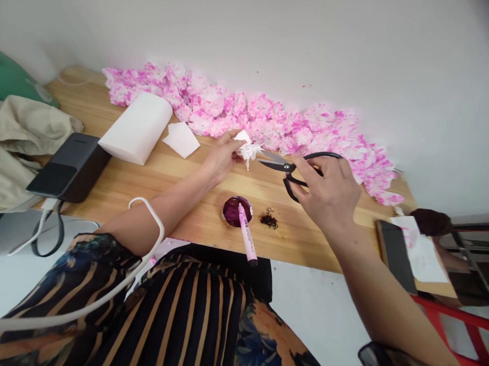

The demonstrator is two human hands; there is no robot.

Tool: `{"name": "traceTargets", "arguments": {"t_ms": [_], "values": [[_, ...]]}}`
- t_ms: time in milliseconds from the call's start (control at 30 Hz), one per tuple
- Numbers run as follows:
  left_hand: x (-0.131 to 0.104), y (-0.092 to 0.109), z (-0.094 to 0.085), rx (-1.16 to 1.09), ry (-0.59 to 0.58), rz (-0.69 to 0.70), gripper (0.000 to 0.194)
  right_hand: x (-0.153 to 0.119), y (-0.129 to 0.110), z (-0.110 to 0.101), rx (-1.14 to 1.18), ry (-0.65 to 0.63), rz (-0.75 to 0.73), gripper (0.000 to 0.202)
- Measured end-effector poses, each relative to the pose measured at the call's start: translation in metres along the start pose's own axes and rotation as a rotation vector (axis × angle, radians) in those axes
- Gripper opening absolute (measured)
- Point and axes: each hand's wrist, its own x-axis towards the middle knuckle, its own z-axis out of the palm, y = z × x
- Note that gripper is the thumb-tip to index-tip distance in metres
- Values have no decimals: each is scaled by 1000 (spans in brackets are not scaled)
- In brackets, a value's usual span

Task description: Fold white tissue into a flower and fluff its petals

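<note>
A pale, plain wall stands behind a wooden table; along the table's back edge runs a long heap of crumpled pink-and-white paper; the left hand, in front of the heap, has its thumb and fingers pinched together on a white paper piece with frayed ends; the right hand has its fingers clamped round the black handles of a pair of scissors, whose blades are parted and point at the frayed ends; whether they touch, I cannot tell.

Nearer the person, a round dish holds something dark purple; a pink marker leans over its rim, its barrel printed with small dark lettering, too small to read; just right of the dish lies a little pile of dark, curly bits; to the left sit a thick white stack of tissue, a loose folded sheet and a black device with a white cable plugged into it.
</note>
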Motion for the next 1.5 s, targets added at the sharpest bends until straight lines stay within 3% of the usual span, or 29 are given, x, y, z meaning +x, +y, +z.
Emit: {"name": "traceTargets", "arguments": {"t_ms": [300, 500, 667, 833, 1067, 1233, 1500], "values": [[2, -3, 0, 1, 4, -17, 32, 18, 2, 4, 36, -108, -116, 44], [0, -5, 1, -24, 1, -6, 31, 18, -5, 10, -78, -72, -203, 46], [0, -2, 1, -48, 8, -15, 24, 18, 5, 10, -177, 20, -259, 44], [0, -1, 1, -49, 5, -32, 18, 15, 15, 10, -197, 4, -267, 43], [1, -3, 1, -48, 5, -42, 19, 17, 8, 16, -98, -59, -212, 48], [0, -3, 2, -25, 45, -31, 28, 19, 0, 18, -103, -46, -241, 48], [-1, -1, 2, -6, 115, 12, 25, 16, 0, 19, -130, -15, -241, 44]]}}
